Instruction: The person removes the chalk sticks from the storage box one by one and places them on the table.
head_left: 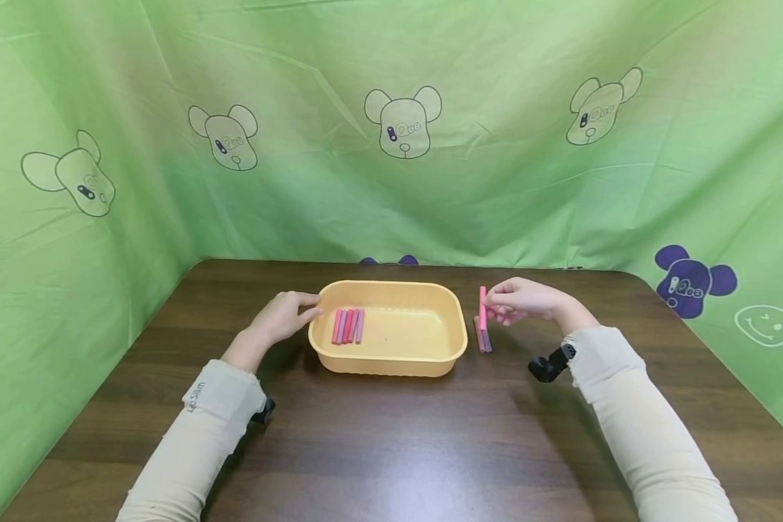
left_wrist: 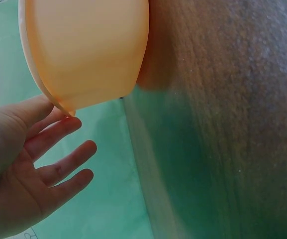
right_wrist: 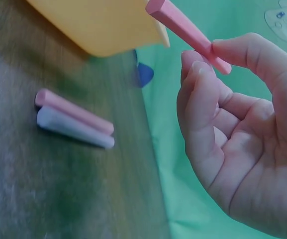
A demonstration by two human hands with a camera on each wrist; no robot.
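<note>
My left hand (head_left: 283,316) pinches the left rim of a yellow plastic tub (head_left: 391,368) with thumb and forefinger. In the left wrist view its other fingers (left_wrist: 76,154) spread loosely below the rim. Inside the tub, at its left end, several pink and purple chalk sticks (head_left: 348,326) lie side by side in a row. Right of the tub, my right hand (head_left: 522,299) holds a pink chalk stick (right_wrist: 185,31) by one end between thumb and fingertips, raised off the table. Beneath it, a pink stick (right_wrist: 76,110) and a purple stick (right_wrist: 73,128) lie touching on the table.
The brown wooden table (head_left: 365,449) carries the tub near its far edge. A green curtain (head_left: 300,203) with printed bear heads hangs behind and at both sides. A black wrist camera (head_left: 551,364) is strapped below the right hand.
</note>
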